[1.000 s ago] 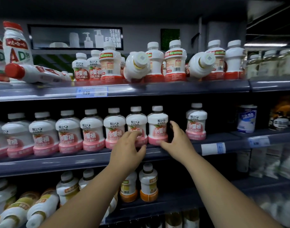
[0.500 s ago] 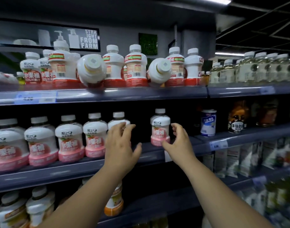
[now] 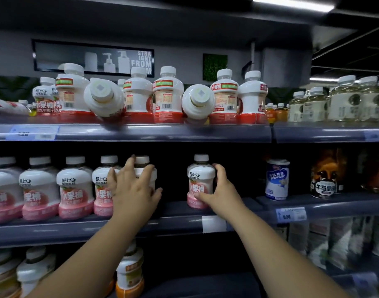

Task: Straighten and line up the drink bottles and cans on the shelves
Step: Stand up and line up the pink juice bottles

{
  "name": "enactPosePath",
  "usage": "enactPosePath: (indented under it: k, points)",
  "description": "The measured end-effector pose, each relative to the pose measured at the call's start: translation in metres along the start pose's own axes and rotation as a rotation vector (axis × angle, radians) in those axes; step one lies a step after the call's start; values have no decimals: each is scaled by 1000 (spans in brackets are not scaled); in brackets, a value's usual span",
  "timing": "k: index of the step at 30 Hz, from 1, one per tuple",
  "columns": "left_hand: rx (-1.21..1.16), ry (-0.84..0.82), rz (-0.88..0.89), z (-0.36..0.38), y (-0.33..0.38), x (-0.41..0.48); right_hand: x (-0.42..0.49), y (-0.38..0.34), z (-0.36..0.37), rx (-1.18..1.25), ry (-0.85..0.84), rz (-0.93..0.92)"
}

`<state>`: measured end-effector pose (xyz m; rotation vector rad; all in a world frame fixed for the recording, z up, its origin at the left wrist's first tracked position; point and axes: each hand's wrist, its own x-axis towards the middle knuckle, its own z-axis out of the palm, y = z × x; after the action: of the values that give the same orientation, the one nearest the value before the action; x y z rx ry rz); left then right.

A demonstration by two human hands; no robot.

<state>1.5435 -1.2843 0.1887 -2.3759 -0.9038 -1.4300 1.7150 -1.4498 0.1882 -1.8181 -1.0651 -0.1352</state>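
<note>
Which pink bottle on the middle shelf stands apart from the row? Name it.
The pink bottle that the right hand grips, with a gap on either side; the rest stand packed together leftwards, ending at the left hand.
</note>
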Motion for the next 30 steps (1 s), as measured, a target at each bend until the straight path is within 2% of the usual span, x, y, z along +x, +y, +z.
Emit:
enactPosePath:
  k: [10, 19, 23, 30]
  points:
    - [10, 76, 66, 2, -10, -3, 9, 3, 5, -59, -26, -17]
    - [-50, 38, 158, -9, -29, -3, 10, -26, 24, -14, -177, -19]
    - [-83, 50, 231, -19, -38, 0, 11, -37, 40, -28, -170, -10]
    - [-15, -53, 221, -23, -51, 0, 7, -47, 62, -68, -93, 3]
